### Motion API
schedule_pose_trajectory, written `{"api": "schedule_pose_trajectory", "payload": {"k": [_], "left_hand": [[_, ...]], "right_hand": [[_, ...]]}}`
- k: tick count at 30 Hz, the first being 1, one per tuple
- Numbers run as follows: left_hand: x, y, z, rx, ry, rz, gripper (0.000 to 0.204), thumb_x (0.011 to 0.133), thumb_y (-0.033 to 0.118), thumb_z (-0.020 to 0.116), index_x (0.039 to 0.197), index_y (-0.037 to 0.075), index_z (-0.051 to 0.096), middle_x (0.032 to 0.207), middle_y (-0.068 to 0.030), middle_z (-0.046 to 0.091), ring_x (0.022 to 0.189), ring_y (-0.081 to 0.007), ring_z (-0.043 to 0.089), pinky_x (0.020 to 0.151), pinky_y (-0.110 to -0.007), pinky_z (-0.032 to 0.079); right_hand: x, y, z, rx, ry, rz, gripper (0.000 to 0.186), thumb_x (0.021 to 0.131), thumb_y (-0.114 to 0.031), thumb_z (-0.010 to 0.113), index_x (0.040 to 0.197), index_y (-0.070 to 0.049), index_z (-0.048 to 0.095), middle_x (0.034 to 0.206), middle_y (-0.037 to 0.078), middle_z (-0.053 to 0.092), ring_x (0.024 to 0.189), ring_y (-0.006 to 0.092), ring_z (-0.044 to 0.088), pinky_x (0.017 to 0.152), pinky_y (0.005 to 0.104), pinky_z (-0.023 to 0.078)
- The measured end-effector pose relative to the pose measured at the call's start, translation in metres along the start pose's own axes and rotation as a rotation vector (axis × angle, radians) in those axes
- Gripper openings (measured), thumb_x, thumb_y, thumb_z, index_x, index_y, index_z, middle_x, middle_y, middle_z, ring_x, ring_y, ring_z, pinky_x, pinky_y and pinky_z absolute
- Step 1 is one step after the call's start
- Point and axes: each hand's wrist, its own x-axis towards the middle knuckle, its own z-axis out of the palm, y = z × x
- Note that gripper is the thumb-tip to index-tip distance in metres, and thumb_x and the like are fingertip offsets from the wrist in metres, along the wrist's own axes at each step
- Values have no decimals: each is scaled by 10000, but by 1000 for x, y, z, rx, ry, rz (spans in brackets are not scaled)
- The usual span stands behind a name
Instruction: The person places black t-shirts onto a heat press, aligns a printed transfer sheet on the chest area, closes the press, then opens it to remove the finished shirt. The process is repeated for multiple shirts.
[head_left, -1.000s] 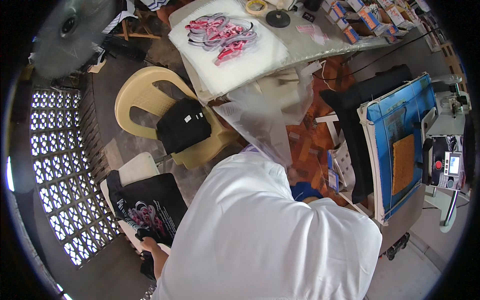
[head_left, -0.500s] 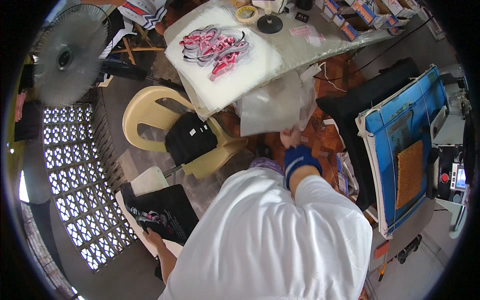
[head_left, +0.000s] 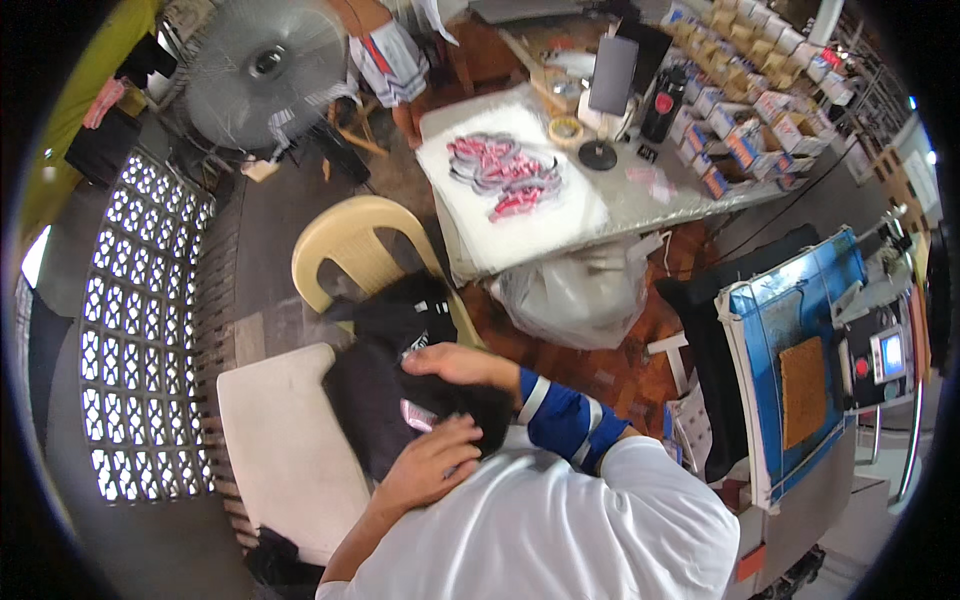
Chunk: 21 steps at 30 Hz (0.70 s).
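Note:
A dark printed T-shirt is bunched up in front of me, between the pale board and my body. My right hand grips its upper part, thumb on top and the other fingers hidden beneath the cloth. Lower down, my left hand is closed over the fabric near a small pink-and-white patch of print, its fingers slightly blurred. Just beyond lies another black garment with white tags, on the cream plastic chair; the two dark cloths overlap in view.
To the left stands a pale flat board. The table ahead bears a stack of white sheets with pink-and-grey prints, a tape roll and several small boxes. A plastic bag hangs below its edge. A blue-topped press stands right; a fan far left.
My right hand has left the translucent sheet by the table edge and come to the T-shirt. The T-shirt has moved off the pale board toward me, with my left hand. My view has shifted.

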Motion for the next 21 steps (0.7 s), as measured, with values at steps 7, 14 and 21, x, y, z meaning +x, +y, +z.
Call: {"api": "schedule_pose_trajectory", "payload": {"k": [7, 14, 21], "left_hand": [[-19, -64, -43, 92, 46, 110, 733, 757, 24, 769, 1463, 77, 577, 1574, -229, 463, 1434, -412, 473, 1213, -460, 365], [19, -37, 104, -369, -214, 396, 232, 889, -12, 716, 1119, 17, 723, 1260, -144, 729, 1266, -361, 645, 1242, -507, 328], [-5, 159, 143, -31, -336, 1021, 662, 858, 280, 808, 1443, 97, 558, 978, -115, 609, 801, -337, 645, 742, -465, 520]], "right_hand": [[-112, -43, 133, -1004, -253, -124, 402, 947, -313, 707, 1209, -16, 637, 1111, 252, 701, 1035, 442, 684, 898, 491, 531], [-369, -12, 222, -1271, 860, 386, 500, 859, -228, 778, 1254, -18, 555, 1042, 222, 698, 1030, 435, 703, 852, 517, 558], [-543, 96, 322, -1345, 1692, 422, 477, 701, 66, 694, 1165, -17, 625, 1057, 198, 648, 1055, 437, 623, 890, 482, 525]]}}
